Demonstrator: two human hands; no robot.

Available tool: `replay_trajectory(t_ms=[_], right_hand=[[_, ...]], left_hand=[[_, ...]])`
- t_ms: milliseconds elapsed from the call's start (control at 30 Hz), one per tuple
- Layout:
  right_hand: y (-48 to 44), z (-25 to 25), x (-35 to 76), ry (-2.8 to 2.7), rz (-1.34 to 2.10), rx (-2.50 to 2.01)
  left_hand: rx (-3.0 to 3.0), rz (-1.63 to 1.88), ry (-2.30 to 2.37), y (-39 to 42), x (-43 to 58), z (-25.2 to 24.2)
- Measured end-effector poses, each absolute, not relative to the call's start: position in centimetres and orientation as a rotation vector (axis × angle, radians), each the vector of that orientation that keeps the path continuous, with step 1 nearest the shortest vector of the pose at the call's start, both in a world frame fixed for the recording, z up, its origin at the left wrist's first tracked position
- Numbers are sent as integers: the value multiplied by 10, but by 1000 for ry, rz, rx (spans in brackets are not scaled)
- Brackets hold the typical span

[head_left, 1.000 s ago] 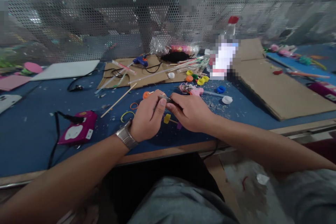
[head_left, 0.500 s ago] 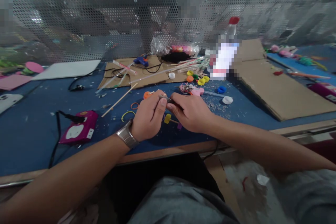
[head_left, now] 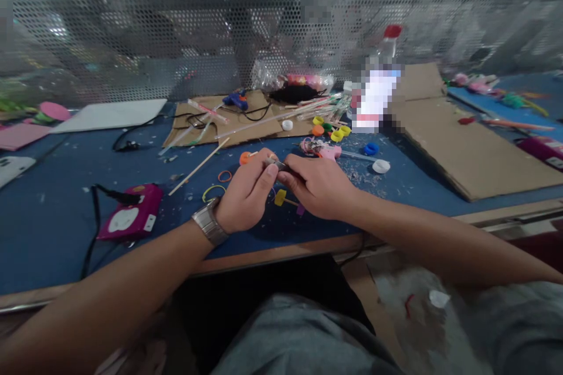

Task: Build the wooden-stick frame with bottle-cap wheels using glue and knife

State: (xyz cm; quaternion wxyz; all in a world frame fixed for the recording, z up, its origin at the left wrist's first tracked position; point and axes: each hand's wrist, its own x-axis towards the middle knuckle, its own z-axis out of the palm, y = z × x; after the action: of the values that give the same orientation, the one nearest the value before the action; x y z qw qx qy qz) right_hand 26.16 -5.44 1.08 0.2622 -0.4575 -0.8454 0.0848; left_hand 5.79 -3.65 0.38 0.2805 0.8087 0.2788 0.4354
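Above the blue table (head_left: 189, 272), my left hand (head_left: 244, 198) and my right hand (head_left: 323, 187) meet, both closed. Pinched between their thumbs and fingers is a small dark grey piece (head_left: 281, 166), metallic-looking and mostly hidden. An orange bottle cap (head_left: 245, 157) sits just behind my left hand, with a yellow band (head_left: 213, 192) and an orange band (head_left: 224, 176) beside it. Under the hands lies a thin stick with a yellow piece (head_left: 280, 197) on one end and a purple piece (head_left: 301, 209) on the other. A pink glue gun (head_left: 328, 151) rests behind my right hand.
A wooden stick (head_left: 200, 166) and a magenta socket box (head_left: 136, 211) with a cable lie left. Cardboard (head_left: 475, 158), a white cap (head_left: 380, 166) and a blue cap (head_left: 370, 149) are right. Behind stand a lit phone (head_left: 376, 96), a red-capped bottle (head_left: 389, 50) and perforated mesh (head_left: 197, 41).
Both hands stay together on the grey piece, which shows slightly tilted differently between the thumbs. The whole view has shifted a little; nothing else has visibly moved.
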Motion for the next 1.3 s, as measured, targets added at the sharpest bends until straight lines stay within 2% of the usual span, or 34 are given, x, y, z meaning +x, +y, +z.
replay_trajectory(t_ms=[467,667,1300], right_hand=[[-39,14,276,-2033,425,-1150],[-36,14,277,-2128,437,-1189],[-37,16,276,-2292,492,-1138]], left_hand=[[1606,1018,678,-24,62,2],[1481,973,684,-21,63,3],[1612,966,735,-28,62,4]])
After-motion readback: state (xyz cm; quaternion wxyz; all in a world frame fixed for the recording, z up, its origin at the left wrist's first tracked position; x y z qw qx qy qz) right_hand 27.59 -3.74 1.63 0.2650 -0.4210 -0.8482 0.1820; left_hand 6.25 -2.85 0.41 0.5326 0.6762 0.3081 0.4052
